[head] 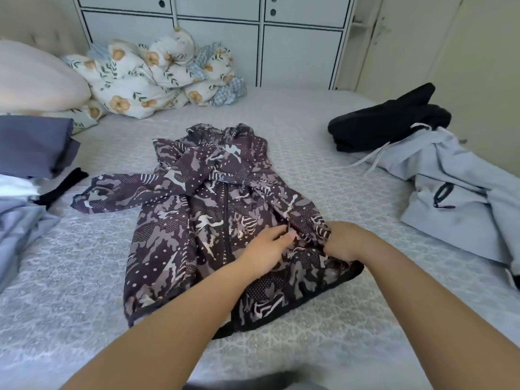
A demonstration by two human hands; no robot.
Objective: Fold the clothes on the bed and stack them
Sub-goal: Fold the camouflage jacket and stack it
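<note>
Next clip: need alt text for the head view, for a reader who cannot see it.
Both hands, left hand and right hand, work a sleeve of a dark camouflage-print jacket lying zipped, front up, on a grey patterned bed. Folded blue-grey clothes sit left; a black garment and pale hoodie lie right.

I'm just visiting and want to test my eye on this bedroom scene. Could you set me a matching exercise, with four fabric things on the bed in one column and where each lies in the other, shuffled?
Things:
1. patterned jacket
2. black garment
3. light grey hoodie
4. floral quilt

Places:
A. bunched at the far side of the bed, by the cabinets
B. spread flat in the middle, under both hands
C. on the right edge, nearest the camera
D. far right, behind the hoodie

Pairs: 1-B, 2-D, 3-C, 4-A
</note>
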